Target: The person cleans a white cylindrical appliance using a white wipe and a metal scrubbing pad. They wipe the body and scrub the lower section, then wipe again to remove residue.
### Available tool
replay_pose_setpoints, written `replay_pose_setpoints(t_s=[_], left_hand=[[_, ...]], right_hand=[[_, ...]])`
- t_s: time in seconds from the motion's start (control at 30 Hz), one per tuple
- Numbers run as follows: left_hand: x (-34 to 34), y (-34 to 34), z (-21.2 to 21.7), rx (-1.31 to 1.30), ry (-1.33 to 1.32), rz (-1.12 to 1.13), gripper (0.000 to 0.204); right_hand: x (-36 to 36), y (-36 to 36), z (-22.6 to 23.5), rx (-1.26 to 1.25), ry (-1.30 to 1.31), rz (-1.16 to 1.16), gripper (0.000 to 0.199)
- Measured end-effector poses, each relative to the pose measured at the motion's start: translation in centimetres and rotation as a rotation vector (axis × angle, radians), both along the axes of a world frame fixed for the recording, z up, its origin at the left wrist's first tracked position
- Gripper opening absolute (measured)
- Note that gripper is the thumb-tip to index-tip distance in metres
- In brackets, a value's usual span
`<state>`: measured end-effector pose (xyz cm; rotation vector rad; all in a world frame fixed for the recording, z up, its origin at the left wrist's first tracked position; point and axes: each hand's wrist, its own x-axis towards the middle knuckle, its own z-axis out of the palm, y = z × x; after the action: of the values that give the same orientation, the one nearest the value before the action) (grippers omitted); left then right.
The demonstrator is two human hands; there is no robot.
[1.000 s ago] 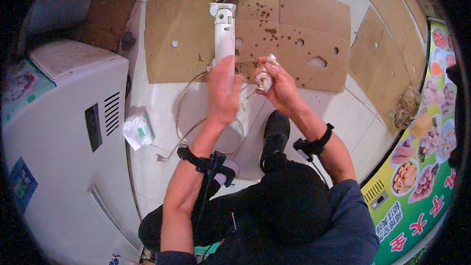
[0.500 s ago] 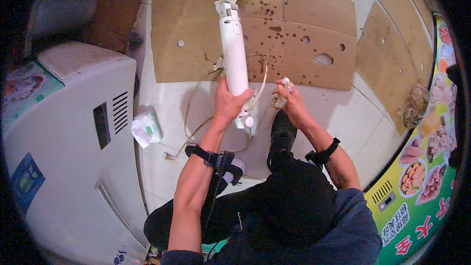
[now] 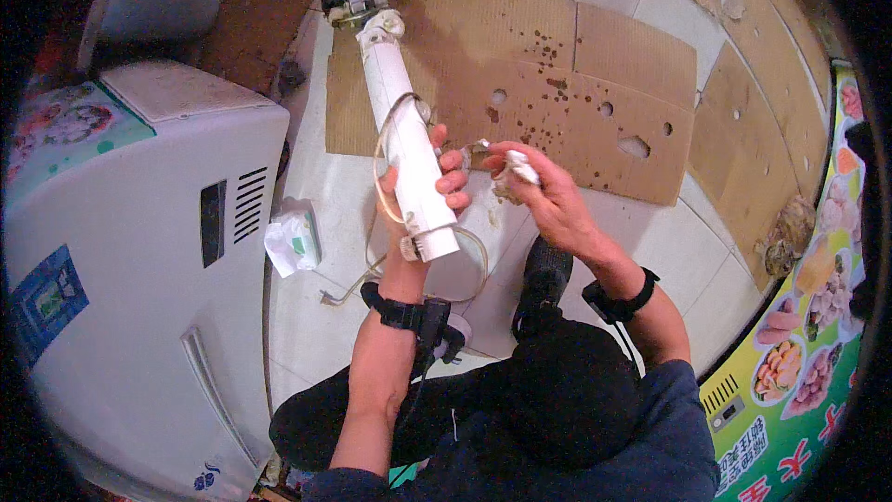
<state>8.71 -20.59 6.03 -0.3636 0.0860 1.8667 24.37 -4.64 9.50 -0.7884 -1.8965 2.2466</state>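
Note:
A white tube-shaped appliance (image 3: pixel 404 130) is held in the air, tilted with its far end to the left. At that far end sits a bare metal motor-like part (image 3: pixel 358 2). My left hand (image 3: pixel 452 178) wraps round the tube from beneath, near its lower end, fingers showing on the right side. A pale power cord (image 3: pixel 379 163) loops over the tube and hangs down to the floor. Just right of the tube, my right hand (image 3: pixel 559 209) is closed on a crumpled, soiled tissue (image 3: pixel 520 167), its fingertips pointing toward the tube and apart from it.
Flattened cardboard (image 3: pixel 520 56) with dark wet spots and holes covers the tiles ahead. A white chest-like cabinet (image 3: pixel 149 316) stands at left, with a tissue pack (image 3: pixel 293 242) beside it. A food-printed cabinet (image 3: pixel 780 363) lines the right, near a brown rag-like clump (image 3: pixel 790 234).
The tube has been turned, its motor end swinging left and its lower end coming closer. My left hand now holds it from beneath. My right hand has shifted slightly left and nearer.

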Motion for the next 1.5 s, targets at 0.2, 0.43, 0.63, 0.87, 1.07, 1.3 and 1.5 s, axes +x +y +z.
replay_pose_setpoints(t_s=[0.2, 0.43, 0.63, 0.87, 1.07, 1.3, 1.5], left_hand=[[0.3, -2.1, -0.7, -0.203, 0.153, -0.023, 0.075], [-2.7, -3.9, 0.0, -0.319, 0.323, -0.166, 0.079], [-3.3, -3.9, 0.3, -0.315, 0.27, -0.085, 0.071], [0.7, -1.6, -1.3, -0.374, 0.408, -0.295, 0.079], [1.3, 0.3, -0.3, -0.168, 0.819, -0.319, 0.115], [2.4, 0.4, -0.6, -0.122, 0.493, -0.239, 0.085], [4.1, 0.5, -3.2, -0.256, 0.333, -0.255, 0.068]], right_hand=[[-7.9, 0.7, -6.7, 0.257, -0.016, 0.068, 0.045], [-12.7, 1.7, -7.8, 0.031, 0.079, 0.272, 0.031], [-0.7, 6.0, 4.2, 0.114, 0.357, 0.803, 0.019], [3.6, -4.8, -2.0, 0.756, 0.142, 1.228, 0.018], [0.4, -13.3, -7.7, 0.685, -0.052, 1.453, 0.026], [6.6, -3.7, -8.8, 0.234, -0.112, 0.927, 0.066], [7.7, 4.4, 1.2, 0.34, -0.304, 0.364, 0.059]])
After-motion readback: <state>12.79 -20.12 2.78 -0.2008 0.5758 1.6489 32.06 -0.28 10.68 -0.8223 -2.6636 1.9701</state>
